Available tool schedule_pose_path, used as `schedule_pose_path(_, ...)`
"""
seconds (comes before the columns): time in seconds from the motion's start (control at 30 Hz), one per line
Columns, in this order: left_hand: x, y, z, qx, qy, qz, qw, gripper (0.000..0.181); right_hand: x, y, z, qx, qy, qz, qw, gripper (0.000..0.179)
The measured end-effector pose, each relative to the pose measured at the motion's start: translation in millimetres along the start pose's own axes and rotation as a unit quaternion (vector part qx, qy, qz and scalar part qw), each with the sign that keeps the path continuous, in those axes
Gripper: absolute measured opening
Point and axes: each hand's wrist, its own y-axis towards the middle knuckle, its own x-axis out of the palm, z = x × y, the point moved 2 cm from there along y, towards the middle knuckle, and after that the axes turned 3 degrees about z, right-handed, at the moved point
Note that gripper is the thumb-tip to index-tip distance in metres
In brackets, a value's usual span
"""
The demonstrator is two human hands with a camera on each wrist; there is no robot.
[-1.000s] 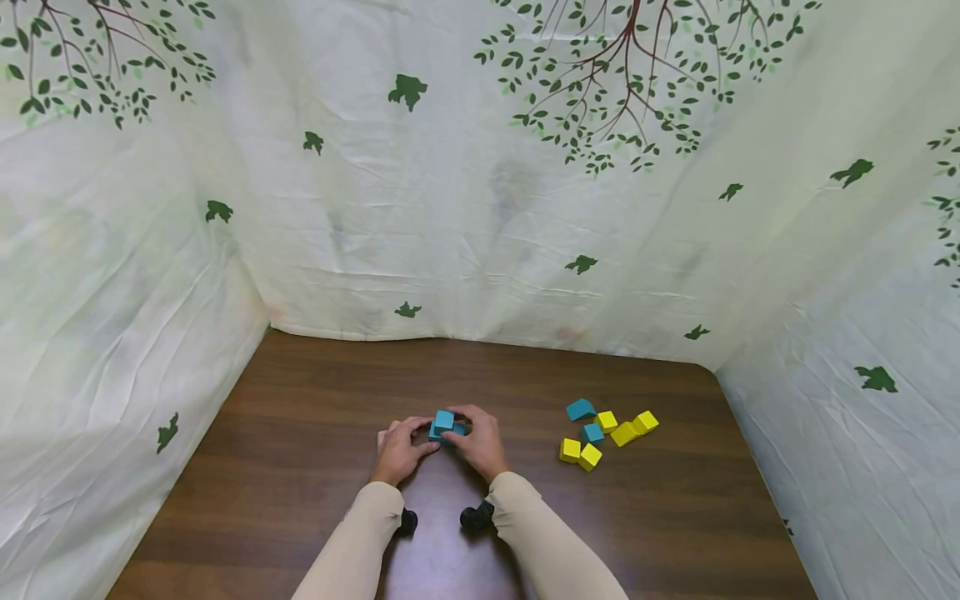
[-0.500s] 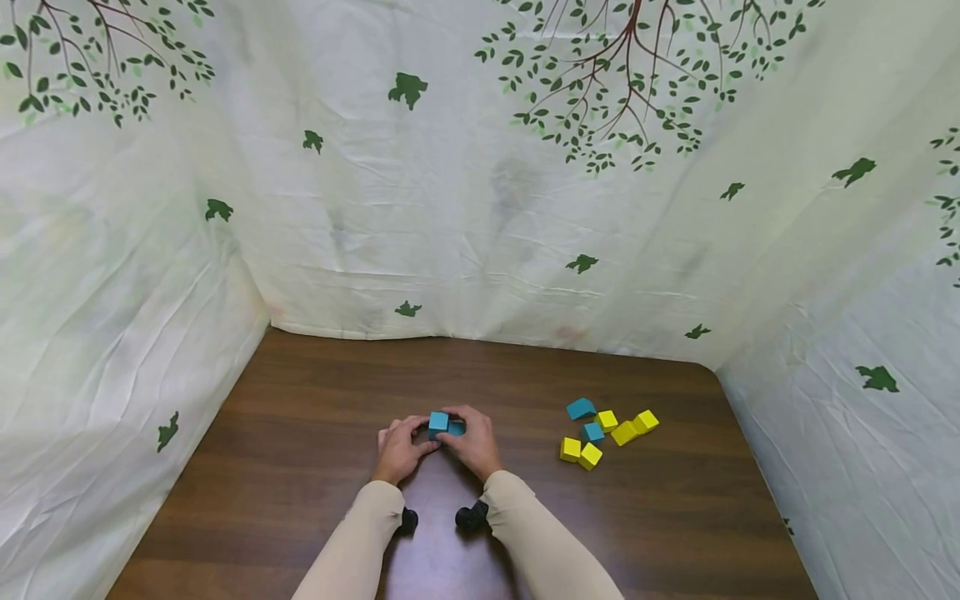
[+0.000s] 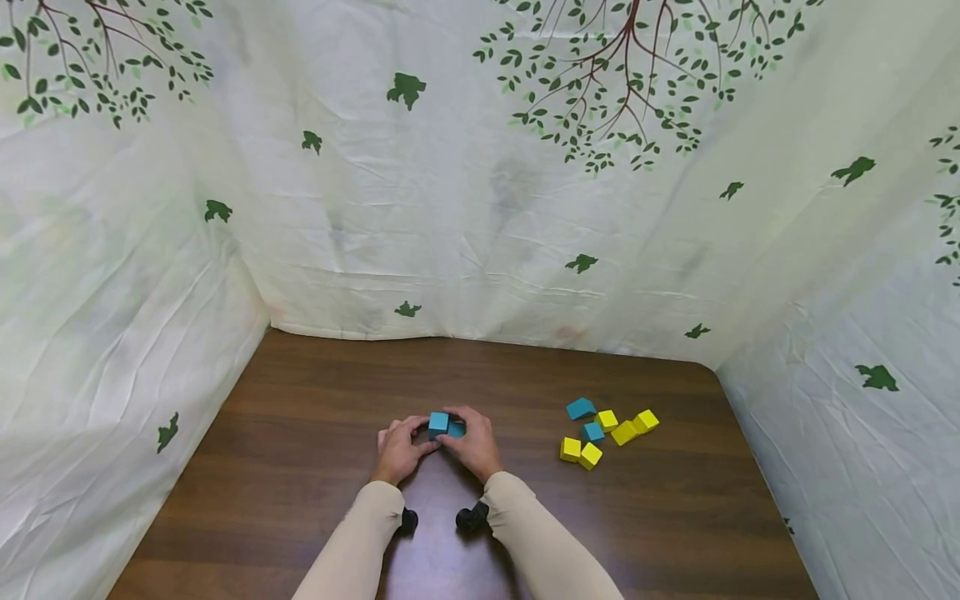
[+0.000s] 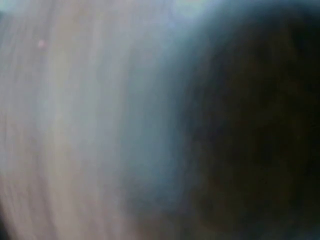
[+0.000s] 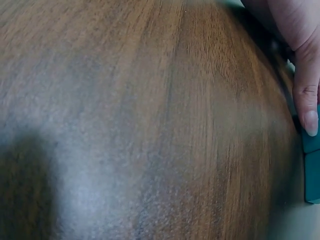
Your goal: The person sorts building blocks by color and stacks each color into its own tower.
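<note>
A blue cube [image 3: 438, 422] stands between both hands near the table's middle, seemingly raised above a second blue block [image 3: 456, 429] at its right. My left hand [image 3: 399, 454] grips at the left side, thumb in front and fingers behind; the part it holds is mostly hidden. From the right, my right hand [image 3: 474, 442] pinches the blue cube with its thumb in front and fingertips behind. In the right wrist view, the right thumb [image 5: 307, 97] lies against a blue block, and another blue block [image 5: 312, 177] adjoins it. The left wrist view is too blurred to read.
To the right on the brown wooden table [image 3: 337, 375] lie a blue wedge-like block [image 3: 581, 408], another blue block [image 3: 592, 432] and several yellow blocks [image 3: 570, 450]. A white cloth [image 3: 450, 208] with printed leaves hangs behind and at both sides.
The blue cube has shifted slightly left, with my right hand moving left along with it. My left hand has stayed in place. Between the last two frames almost nothing differs.
</note>
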Motion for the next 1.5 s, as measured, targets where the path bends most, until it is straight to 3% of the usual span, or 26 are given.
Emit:
schedule_pose_path(0.17, 1.5, -0.4, -1.2, -0.004, -0.002, -0.003, 1.0, 0.041, -4.9, -2.2, 2.1, 0.003, 0.018, -0.002, 0.9998, 0.045)
schedule_pose_path(0.3, 3.6, -0.5, -2.3, -0.004, -0.004, -0.005, 1.0, 0.042, -22.4, -4.7, 6.4, -0.017, 0.035, 0.007, 0.9992, 0.051)
schedule_pose_path(0.47, 5.4, -1.1, -2.0, -0.006, -0.006, -0.01, 0.9999, 0.043, -65.7, -11.6, 20.8, -0.014, 0.034, 0.016, 0.9992, 0.049)
schedule_pose_path(0.7, 4.6, -0.8, -0.3, -0.011, -0.002, -0.008, 0.9999, 0.044, -138.1, -26.7, 57.6, -0.004, -0.009, 0.083, 0.9965, 0.036)
schedule_pose_path(0.93, 3.1, -2.3, 0.2, -0.001, 0.002, 0.002, 1.0, 0.044, -190.2, -45.2, 93.1, 0.06, -0.011, 0.122, 0.9906, 0.031)
schedule_pose_path(1.1, 3.2, -3.8, -1.0, -0.001, 0.003, 0.005, 1.0, 0.044, -203.8, -51.9, 113.1, 0.105, -0.024, 0.093, 0.9898, 0.037)
schedule_pose_path(1.33, 2.6, -0.6, 0.8, -0.007, 0.004, -0.007, 0.9999, 0.044, -205.7, -52.6, 126.7, 0.122, -0.038, 0.058, 0.9901, 0.041)
schedule_pose_path(1.5, 3.7, 0.3, 0.1, -0.002, 0.006, -0.004, 1.0, 0.045, -205.3, -51.8, 129.6, 0.131, -0.041, 0.055, 0.9891, 0.038)
